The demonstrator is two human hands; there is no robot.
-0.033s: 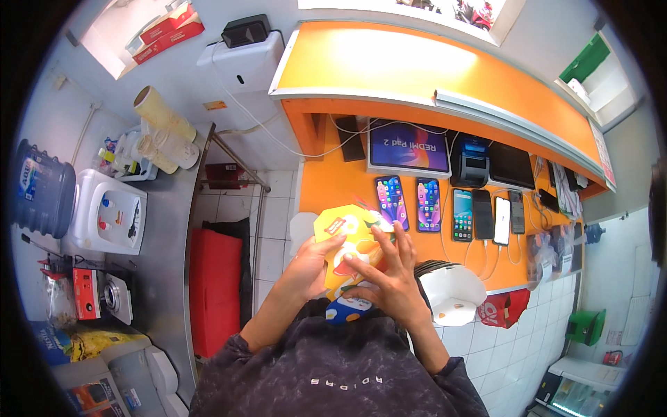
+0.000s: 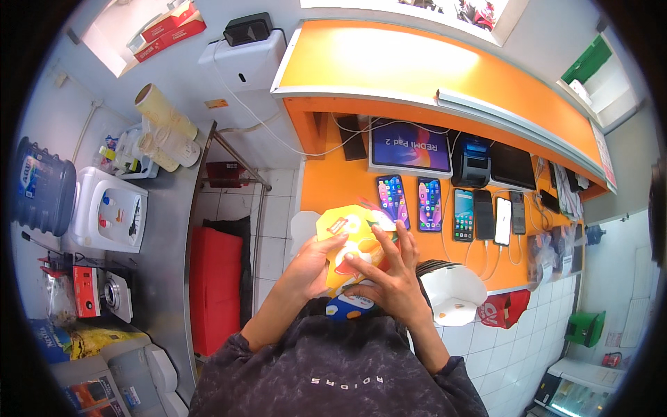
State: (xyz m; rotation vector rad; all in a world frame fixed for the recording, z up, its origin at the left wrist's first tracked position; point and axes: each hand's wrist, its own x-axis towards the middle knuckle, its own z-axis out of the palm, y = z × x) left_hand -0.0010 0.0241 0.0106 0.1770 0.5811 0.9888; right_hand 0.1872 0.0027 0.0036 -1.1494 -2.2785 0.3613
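Packaging point(image 2: 361, 243), mostly yellow with printed pictures and a blue lower end, is held up in front of the chest, before the left part of the orange surface point(image 2: 330, 189). The left hand point(image 2: 310, 267) has its grip clamped on the left edge, thumb lying flat across the face and pointing right (the fingers underneath are hidden). The right hand point(image 2: 396, 278) comes over the other side, back of the hand up and fingers spread; the index bends inward with its tip on the print, and the thumb reaches toward the blue end. Whether that grip also closes from behind, I cannot tell. Both forearms slant inward from the sleeves of a dark shirt point(image 2: 333, 368), wrists well apart.

Just right of the right wrist is a white stack point(image 2: 455, 295). Beyond the hands, a row of phones point(image 2: 429, 205) lies before a tablet box point(image 2: 410, 147).
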